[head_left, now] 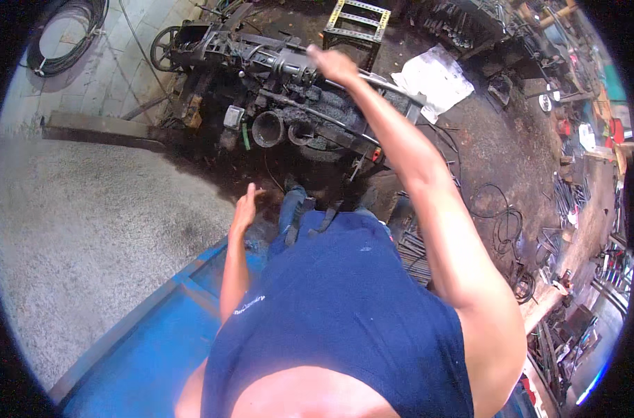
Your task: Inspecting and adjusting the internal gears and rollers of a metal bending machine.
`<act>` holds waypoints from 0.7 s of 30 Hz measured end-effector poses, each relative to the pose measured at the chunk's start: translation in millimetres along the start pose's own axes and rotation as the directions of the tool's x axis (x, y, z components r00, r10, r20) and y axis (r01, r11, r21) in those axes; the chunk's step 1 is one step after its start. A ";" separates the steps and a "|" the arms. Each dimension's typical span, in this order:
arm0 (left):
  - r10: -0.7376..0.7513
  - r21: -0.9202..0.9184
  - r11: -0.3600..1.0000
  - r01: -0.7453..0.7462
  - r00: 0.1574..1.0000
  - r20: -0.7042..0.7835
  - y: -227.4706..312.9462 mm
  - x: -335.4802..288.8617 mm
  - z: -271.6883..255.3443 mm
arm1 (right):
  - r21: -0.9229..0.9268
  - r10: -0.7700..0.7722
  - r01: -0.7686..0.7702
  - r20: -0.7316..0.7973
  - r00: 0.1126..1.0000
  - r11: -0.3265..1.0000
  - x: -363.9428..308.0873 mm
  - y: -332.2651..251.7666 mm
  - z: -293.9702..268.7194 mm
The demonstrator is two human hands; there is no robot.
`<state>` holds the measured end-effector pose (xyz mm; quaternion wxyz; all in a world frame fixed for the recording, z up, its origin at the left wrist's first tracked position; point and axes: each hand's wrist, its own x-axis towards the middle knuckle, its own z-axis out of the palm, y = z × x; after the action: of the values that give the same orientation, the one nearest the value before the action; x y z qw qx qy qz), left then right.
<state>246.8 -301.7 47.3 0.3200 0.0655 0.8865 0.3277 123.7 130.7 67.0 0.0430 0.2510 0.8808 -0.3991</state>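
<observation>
Right hand is stretched out over the top of the greasy black engine block, which sits on the dirty floor straight ahead of the person, just past their feet. Fingers look curled down onto the upper housing near a long metal rod, but I can't tell whether they actually grip anything or just rest there. Left hand hangs free at the person's side, palm flat, fingers released, holding nothing; it's above the blue metal panel and well apart from the engine. The engine looks like cast metal: heavy, rigid, not something one hand shifts. Surfaces look oil-coated, so expect slippery. Best hold points are probably the solid housing edges or the rod and bracket stubs on top, not the thin hoses. The round open pipe mouth faces the camera on the near side; its rim could take a hand too, but it's likely grimy. A spoked flywheel sits at the far-left end of the assembly. Around it: yellow metal frame stool behind the engine, crumpled white sheet to the right, coiled black cable top left, and loose cables and scrap metal on the floor at right.
</observation>
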 end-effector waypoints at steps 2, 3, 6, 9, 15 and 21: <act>-0.101 0.003 0.995 0.101 0.995 0.005 -10.3 -7.1 -2.2 | -0.145 -0.091 0.170 0.436 0.895 0.975 -64.7 -7.7 3.7; -0.200 0.017 0.980 0.200 0.980 0.003 -14.9 -8.6 -5.4 | -0.213 -0.143 0.269 0.472 0.870 0.939 -111.9 -8.6 -6.7; -0.178 0.159 0.970 0.183 0.983 -0.042 -30.7 0.7 -9.0 | -0.593 0.107 0.226 0.472 0.875 0.773 -159.7 50.2 -56.1; -0.203 0.082 0.976 0.202 0.979 -0.002 -36.8 6.7 -0.7 | -0.549 0.281 -0.204 0.059 0.958 0.811 -161.3 120.7 -98.5; -0.138 0.019 0.990 0.137 0.988 0.068 -52.8 30.1 18.9 | -0.232 0.120 -0.154 -0.155 0.981 0.960 -154.6 131.6 -125.4; -0.126 0.040 0.991 0.124 0.991 0.052 -50.4 26.2 24.6 | -0.384 -0.105 0.073 -0.062 0.993 0.920 -138.4 113.1 -106.0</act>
<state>246.0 -319.1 -12.1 0.3627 0.0243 0.8857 0.2889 311.2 213.8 100.0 0.0371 0.2135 0.9530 -0.2115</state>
